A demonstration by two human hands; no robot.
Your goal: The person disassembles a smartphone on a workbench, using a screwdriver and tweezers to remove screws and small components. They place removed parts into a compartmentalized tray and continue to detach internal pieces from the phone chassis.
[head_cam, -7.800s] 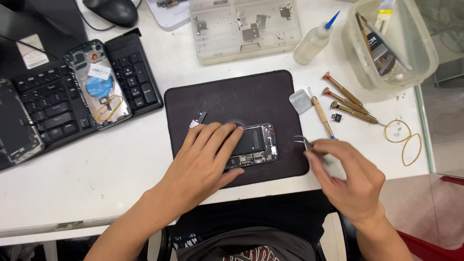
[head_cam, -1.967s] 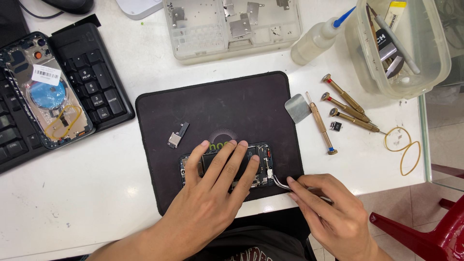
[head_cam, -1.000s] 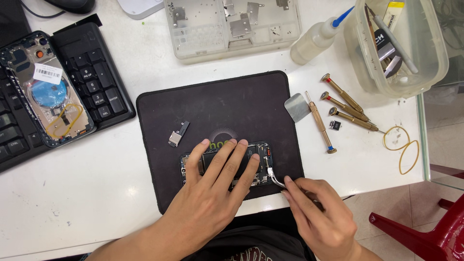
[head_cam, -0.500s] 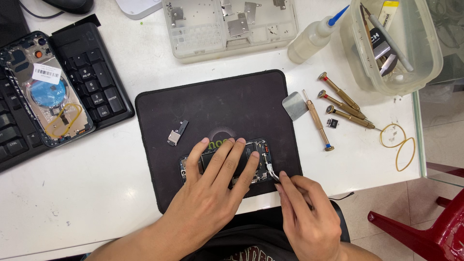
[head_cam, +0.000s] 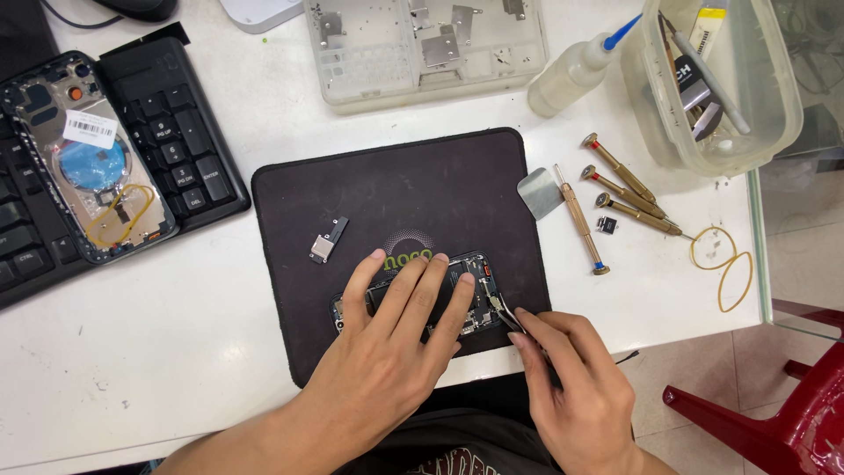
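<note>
Left hand: your left hand point(head_cam: 387, 352) lies flat, fingers spread, pressing the opened phone point(head_cam: 466, 295).
Right hand: your right hand point(head_cam: 576, 387) pinches tweezers point(head_cam: 508, 317), tips at the phone's right edge.
Phone: on the black mat point(head_cam: 396, 193), near its front edge, on the white counter point(head_cam: 158, 325).
</note>
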